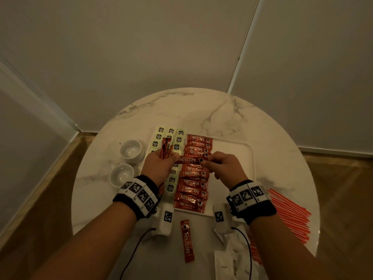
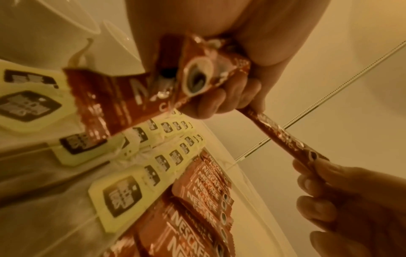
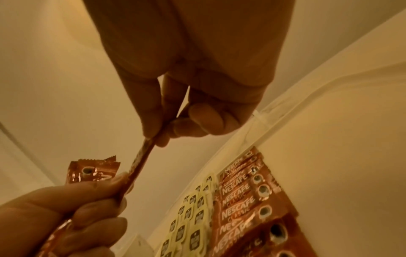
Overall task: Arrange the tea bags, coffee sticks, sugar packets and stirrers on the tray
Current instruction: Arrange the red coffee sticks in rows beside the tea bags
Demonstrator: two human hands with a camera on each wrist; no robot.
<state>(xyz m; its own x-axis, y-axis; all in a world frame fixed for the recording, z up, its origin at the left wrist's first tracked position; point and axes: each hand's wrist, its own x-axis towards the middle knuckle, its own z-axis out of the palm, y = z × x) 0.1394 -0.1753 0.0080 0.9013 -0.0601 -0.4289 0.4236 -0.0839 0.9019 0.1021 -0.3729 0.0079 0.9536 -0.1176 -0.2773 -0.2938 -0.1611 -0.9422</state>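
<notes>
A white tray (image 1: 252, 158) holds columns of pale tea bags (image 1: 175, 140) on its left and a row of red coffee sticks (image 1: 193, 179) beside them. Above that row my two hands hold one coffee stick (image 1: 190, 160) level between them. My left hand (image 1: 175, 158) pinches its left end and also grips a bundle of spare sticks (image 1: 165, 148) in the palm. My right hand (image 1: 204, 161) pinches the right end. The left wrist view shows the bundle (image 2: 175, 81) and the held stick (image 2: 283, 137); in the right wrist view the held stick (image 3: 140, 165) runs between the fingers.
Two white cups (image 1: 130, 148) stand left of the tray on the round marble table (image 1: 222, 110). One loose coffee stick (image 1: 187, 241) lies near the front edge. Orange stirrers (image 1: 290, 215) are spread at the right, with white sugar packets (image 1: 232, 257) in front.
</notes>
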